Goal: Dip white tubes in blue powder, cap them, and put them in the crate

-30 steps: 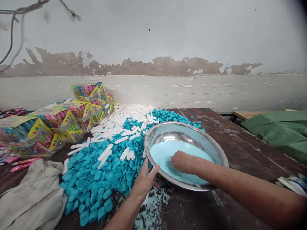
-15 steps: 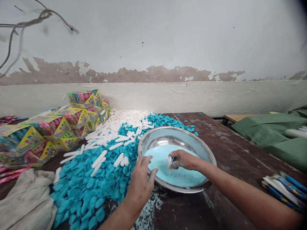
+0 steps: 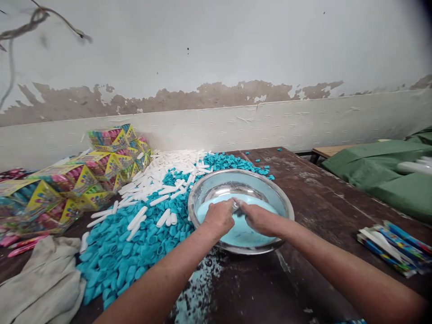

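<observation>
Near the lower middle of the frame, pale blue powder is spilled on the dark desk (image 3: 337, 211), just in front of the bowl (image 3: 283, 208).

Both forearms run up from the bottom edge and meet over the bowl at the frame's centre. The left hand (image 3: 219, 218) and right hand (image 3: 259, 219) face each other, fingertips almost touching, with a small white tube (image 3: 235, 205) between them. It lies right at the fingertips of both hands, neither one clearly nearer. Only its top shows, so its long axis cannot be read for certain. Both grips are curled in around it, pinching rather than spread, though which hand bears the tube cannot be told. Under the hands the bowl holds light blue powder (image 3: 241, 231).

Left of the bowl, touching its rim, spreads a heap of blue caps (image 3: 124, 261), and farther back a heap of white tubes (image 3: 168, 164) (some stray onto the caps). A grey cloth (image 3: 43, 283) lies at lower left, and yellow packs (image 3: 77, 177) are stacked at mid left. Printed sticks (image 3: 393, 247) lie at lower right, with green cloth (image 3: 381, 173) beyond.
</observation>
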Demonstrator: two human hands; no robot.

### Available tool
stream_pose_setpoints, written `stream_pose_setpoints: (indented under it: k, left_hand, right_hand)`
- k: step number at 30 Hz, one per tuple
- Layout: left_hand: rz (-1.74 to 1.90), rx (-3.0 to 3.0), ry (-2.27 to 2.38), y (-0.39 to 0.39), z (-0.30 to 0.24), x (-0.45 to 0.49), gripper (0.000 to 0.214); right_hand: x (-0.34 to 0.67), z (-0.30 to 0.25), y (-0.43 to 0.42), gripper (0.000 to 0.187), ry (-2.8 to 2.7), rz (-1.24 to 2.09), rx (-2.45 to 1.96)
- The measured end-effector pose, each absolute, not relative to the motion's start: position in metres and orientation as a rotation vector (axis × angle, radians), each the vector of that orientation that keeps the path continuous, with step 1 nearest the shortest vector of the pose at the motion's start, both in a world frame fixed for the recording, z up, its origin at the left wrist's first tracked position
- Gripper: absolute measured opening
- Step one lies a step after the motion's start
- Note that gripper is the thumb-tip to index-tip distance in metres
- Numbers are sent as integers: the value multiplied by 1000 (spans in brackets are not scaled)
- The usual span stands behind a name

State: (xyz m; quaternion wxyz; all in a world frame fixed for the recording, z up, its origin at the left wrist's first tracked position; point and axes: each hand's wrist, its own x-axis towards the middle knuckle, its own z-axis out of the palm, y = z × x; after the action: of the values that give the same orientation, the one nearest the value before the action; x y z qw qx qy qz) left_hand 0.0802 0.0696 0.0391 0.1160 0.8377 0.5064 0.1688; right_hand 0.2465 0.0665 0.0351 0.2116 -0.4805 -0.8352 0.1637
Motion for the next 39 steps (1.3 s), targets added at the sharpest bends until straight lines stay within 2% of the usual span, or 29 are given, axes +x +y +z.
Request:
stream_pose_setpoints:
  k: [7, 11, 15, 18, 21, 24, 29, 33, 35, 39]
  left_hand:
    - [465, 2546, 1444, 71, 31, 71, 36]
    - [584, 2576, 1291, 69, 28, 54, 29]
    - [715, 2562, 1172, 57, 23, 33, 32]
    - [961, 2331, 1102, 40, 24, 17, 27]
    - [1206, 1843, 1046, 19, 27, -12, 15]
    - [1322, 1353, 993, -7, 24, -57, 21]
    - [1332, 940, 1038, -63, -3, -119, 25]
    - [1316, 816, 1048, -91, -30, -134, 24]
    - [1309, 793, 1062, -95, -39, -136, 25]
    - [1291, 776, 1082, -96, -45, -139, 27]
  right_hand:
    - [243, 41, 57, 61, -2487, 260, -1347]
    - [249, 37, 55, 45, -2388, 113, -1418]
    - [251, 24, 48, 34, -2429, 99, -1373]
    - [246, 21, 31, 30, -2382, 96, -1277]
    - [234, 30, 2, 29, -2242, 62, -1187]
    - [215, 40, -28, 29, -2180, 23, -1131]
    - [158, 16, -46, 21, -2422, 425, -800]
    - [105, -15, -34, 25, -2533, 701, -842]
    - [83, -23, -27, 25, -2646, 671, -918]
    - [50, -27, -20, 28, -2933, 362, -903]
